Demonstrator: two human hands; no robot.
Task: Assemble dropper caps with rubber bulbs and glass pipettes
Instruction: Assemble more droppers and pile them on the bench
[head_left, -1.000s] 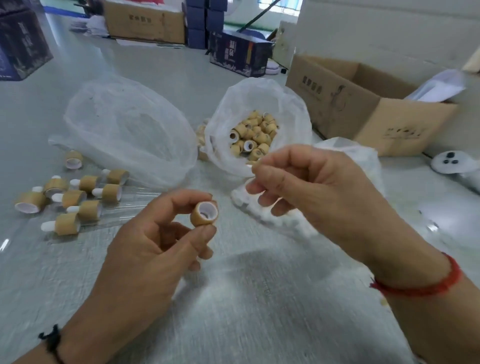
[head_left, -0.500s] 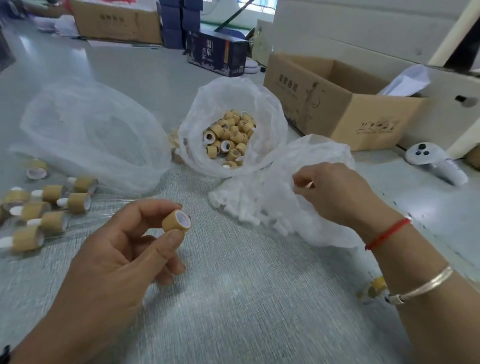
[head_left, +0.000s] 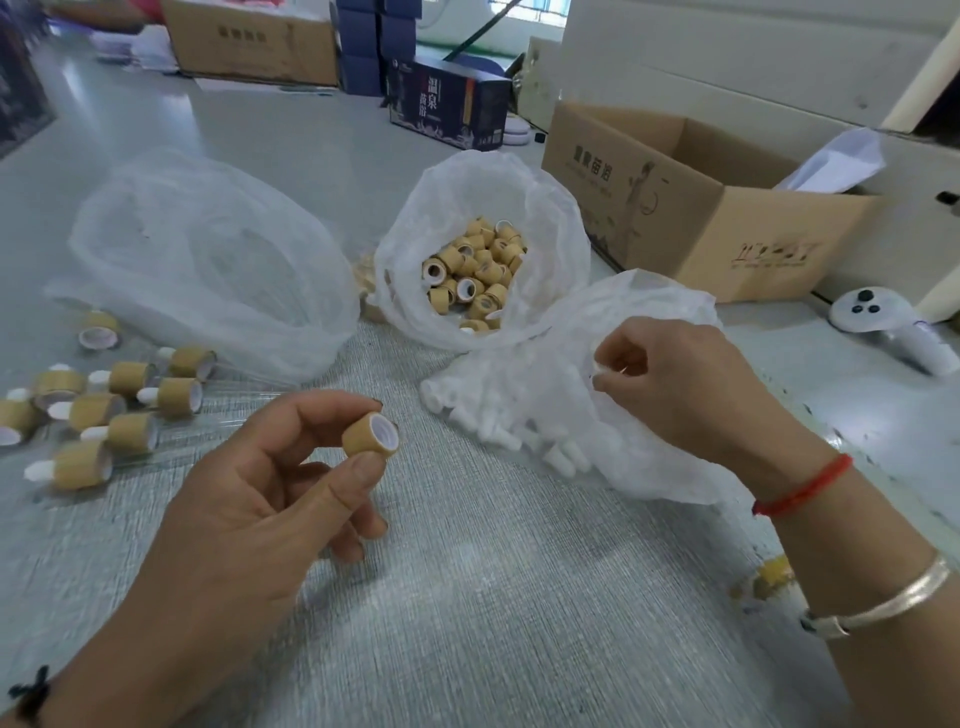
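Pinching a cap, left hand; right hand grips bulb bag.

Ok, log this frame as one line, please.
left hand: pinches tan cylindrical dropper cap | right hand: fingers in clear plastic bag of white rubber bulbs | bulb: not yet fitted

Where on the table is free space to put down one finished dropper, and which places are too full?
Free: the bare grey mat in front, between the left hand and the right forearm. Also the grey tabletop behind the big empty bag. Crowded: the finished droppers on the left, and the middle, where the cap bag and bulb bag touch.
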